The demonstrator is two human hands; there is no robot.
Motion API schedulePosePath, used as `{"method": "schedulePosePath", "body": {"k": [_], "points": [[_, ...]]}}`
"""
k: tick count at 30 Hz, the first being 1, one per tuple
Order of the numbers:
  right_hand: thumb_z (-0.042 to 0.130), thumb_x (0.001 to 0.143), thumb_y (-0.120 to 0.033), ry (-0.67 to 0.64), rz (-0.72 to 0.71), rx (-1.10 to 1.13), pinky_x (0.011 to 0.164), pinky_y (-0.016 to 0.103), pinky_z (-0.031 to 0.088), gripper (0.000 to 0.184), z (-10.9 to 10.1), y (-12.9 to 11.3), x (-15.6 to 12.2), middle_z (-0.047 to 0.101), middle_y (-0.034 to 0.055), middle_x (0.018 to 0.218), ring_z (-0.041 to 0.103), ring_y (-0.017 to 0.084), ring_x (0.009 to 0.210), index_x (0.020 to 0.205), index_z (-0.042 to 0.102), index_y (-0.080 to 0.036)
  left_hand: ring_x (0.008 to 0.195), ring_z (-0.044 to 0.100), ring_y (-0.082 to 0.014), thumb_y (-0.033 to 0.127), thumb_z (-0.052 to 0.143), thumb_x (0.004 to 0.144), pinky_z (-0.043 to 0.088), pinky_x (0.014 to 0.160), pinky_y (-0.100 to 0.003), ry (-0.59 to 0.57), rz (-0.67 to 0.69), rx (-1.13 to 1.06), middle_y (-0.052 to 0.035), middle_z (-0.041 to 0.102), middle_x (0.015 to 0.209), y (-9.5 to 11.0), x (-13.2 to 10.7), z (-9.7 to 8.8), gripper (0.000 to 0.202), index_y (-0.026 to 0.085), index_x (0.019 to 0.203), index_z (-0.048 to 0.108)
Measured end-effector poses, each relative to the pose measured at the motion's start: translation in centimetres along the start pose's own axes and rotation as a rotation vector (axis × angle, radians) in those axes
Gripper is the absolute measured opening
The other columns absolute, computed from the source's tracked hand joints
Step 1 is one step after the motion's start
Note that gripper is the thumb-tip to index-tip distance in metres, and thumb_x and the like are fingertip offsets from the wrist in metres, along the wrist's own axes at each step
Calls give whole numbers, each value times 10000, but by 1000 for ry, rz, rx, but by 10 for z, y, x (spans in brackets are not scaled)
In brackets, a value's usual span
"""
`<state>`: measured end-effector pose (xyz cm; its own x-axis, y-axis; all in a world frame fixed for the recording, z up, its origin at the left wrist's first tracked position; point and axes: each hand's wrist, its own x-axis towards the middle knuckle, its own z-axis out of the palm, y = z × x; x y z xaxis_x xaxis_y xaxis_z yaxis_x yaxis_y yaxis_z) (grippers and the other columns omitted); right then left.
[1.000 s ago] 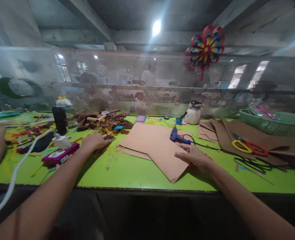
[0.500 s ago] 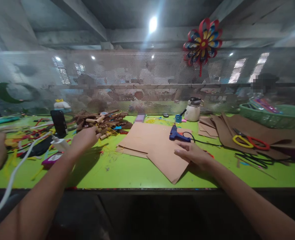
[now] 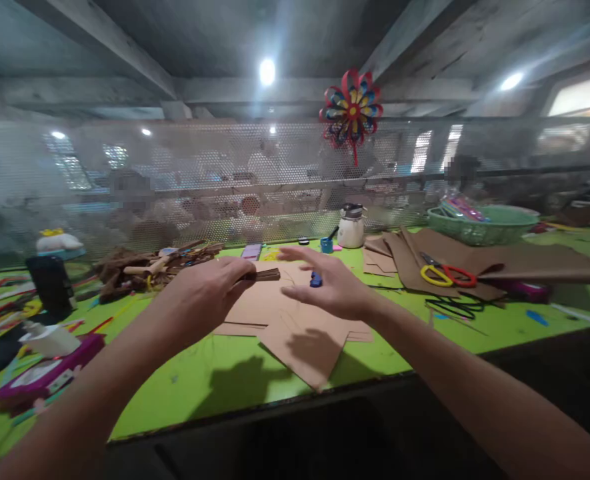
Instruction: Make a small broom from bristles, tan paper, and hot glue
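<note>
My left hand point(image 3: 215, 287) is closed on a short, flat brown strip, perhaps folded paper point(image 3: 267, 274), held above the sheets and pointing right. Facing it, my right hand point(image 3: 329, 283) is open, thumb and fingers spread apart, with nothing between them. Below both hands lie several light brown paper sheets point(image 3: 305, 357), the front one turned at an angle and shadowed by my right hand. A blue glue gun point(image 3: 316, 279) rests behind my right hand, which hides most of it.
Brown scraps point(image 3: 139, 270) are heaped at back left. Scissors point(image 3: 447, 275) lie on brown paper point(image 3: 539, 263) at right, before a green basket point(image 3: 505, 225). A white jug point(image 3: 351, 227) stands at the back. A purple power strip point(image 3: 49, 373) with a white plug sits at front left.
My left hand has come from the scrap heap to the middle, now with a brown strip in it. My right hand has risen off the paper and opened. The view has turned right.
</note>
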<state>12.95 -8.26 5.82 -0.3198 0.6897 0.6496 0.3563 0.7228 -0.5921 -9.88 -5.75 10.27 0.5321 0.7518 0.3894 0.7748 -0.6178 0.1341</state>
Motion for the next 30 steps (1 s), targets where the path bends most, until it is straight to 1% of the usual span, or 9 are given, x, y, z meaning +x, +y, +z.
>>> {"method": "schedulePosePath", "body": {"k": [2, 5, 7, 12, 16, 18, 21, 24, 30], "points": [[601, 819, -365, -202, 111, 196, 688, 304, 508, 401, -2, -3, 9, 677, 35, 805, 617, 146, 719, 1183, 599, -198, 904, 570, -259, 448, 405, 832, 369, 807, -334, 21, 105, 40, -89, 654, 991, 9, 4, 1, 353, 232, 1013, 617], [518, 870, -364, -306, 302, 241, 407, 188, 342, 296, -21, 10, 3, 506, -49, 477, 404, 60, 392, 982, 692, -152, 852, 572, -246, 428, 394, 841, 374, 770, -330, 37, 82, 94, -86, 659, 972, 2, 9, 6, 328, 229, 1006, 596], [534, 867, -363, -318, 344, 138, 390, 176, 280, 286, -44, 24, -12, 468, -57, 447, 344, 44, 381, 900, 720, -147, 788, 566, -224, 415, 402, 844, 375, 724, -314, 8, 73, 71, -69, 660, 915, -11, 13, 14, 287, 231, 970, 584], [529, 867, -435, -513, 527, -38, 433, 188, 319, 376, -107, 52, -57, 496, -43, 450, 397, 65, 408, 966, 734, -136, 654, 527, -177, 361, 403, 843, 349, 597, -266, -197, 119, -116, -37, 639, 776, -37, 34, 55, 231, 205, 843, 574], [500, 882, -449, -553, 630, -65, 491, 211, 402, 402, -126, 64, -80, 639, 18, 586, 502, 94, 471, 1033, 719, -147, 662, 524, -179, 303, 470, 785, 331, 580, -260, -306, 160, -198, -36, 638, 751, -34, 54, 89, 165, 198, 790, 598], [530, 865, -441, -593, 619, -68, 599, 251, 473, 368, -127, 71, -82, 713, 54, 763, 615, 146, 629, 1055, 715, -184, 650, 525, -175, 276, 478, 771, 331, 572, -259, -321, 166, -226, -33, 641, 739, -29, 58, 101, 145, 196, 770, 599], [621, 797, -420, -347, 547, -186, 786, 347, 492, 320, -121, 93, -75, 720, 76, 988, 645, 238, 902, 1020, 730, -217, 654, 538, -172, 288, 461, 797, 349, 569, -258, -326, 108, -329, -33, 650, 755, -28, 55, 115, 164, 192, 783, 593], [640, 765, -419, -55, 490, -305, 787, 390, 489, 283, -104, 122, -58, 718, 90, 973, 633, 265, 903, 928, 749, -214, 692, 555, -172, 337, 430, 847, 383, 600, -264, -295, 18, -499, -45, 647, 789, -33, 47, 126, 216, 188, 795, 577], [615, 798, -339, 62, 216, -482, 949, 439, 406, 290, -62, 146, -26, 661, 105, 1082, 556, 258, 1038, 1041, 697, -204, 711, 552, -178, 356, 418, 872, 392, 632, -286, -234, 14, -486, -58, 640, 798, -38, 42, 127, 254, 196, 749, 573]]}}
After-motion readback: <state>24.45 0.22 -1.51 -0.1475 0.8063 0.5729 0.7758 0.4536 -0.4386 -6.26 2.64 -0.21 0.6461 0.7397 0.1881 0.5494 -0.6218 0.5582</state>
